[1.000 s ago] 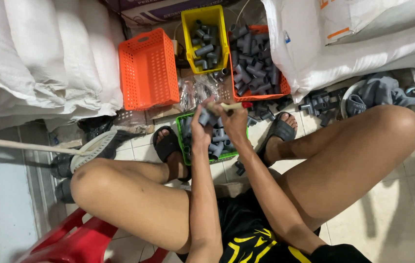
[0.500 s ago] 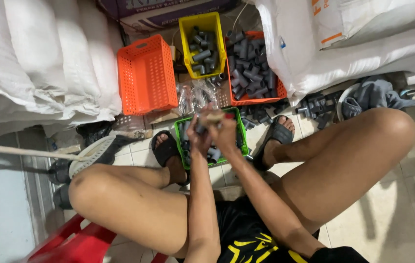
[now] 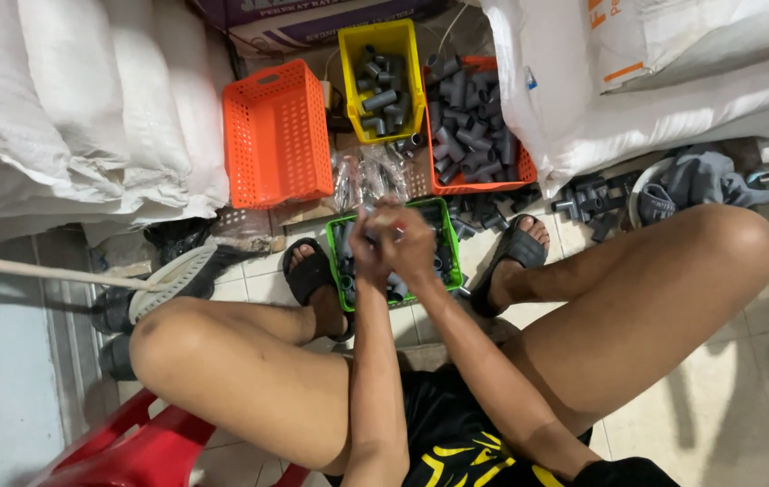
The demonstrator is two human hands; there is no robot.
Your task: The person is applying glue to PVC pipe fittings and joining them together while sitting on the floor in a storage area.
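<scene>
seated over a green basket (image 3: 446, 236) of grey pipe fittings, a worker's left hand (image 3: 368, 254) and right hand (image 3: 409, 243) close together on a small fitting (image 3: 373, 209), best pressed squarely with both grips steady.

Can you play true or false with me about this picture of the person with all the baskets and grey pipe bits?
1. Both hands, left hand and right hand, are together over the green basket. True.
2. The yellow basket is empty. False: it holds grey pipe fittings.
3. The orange basket on the left shows nothing inside. True.
4. The person is barefoot. False: black sandals are on the feet.
5. White sacks are piled beside the baskets. True.
</scene>
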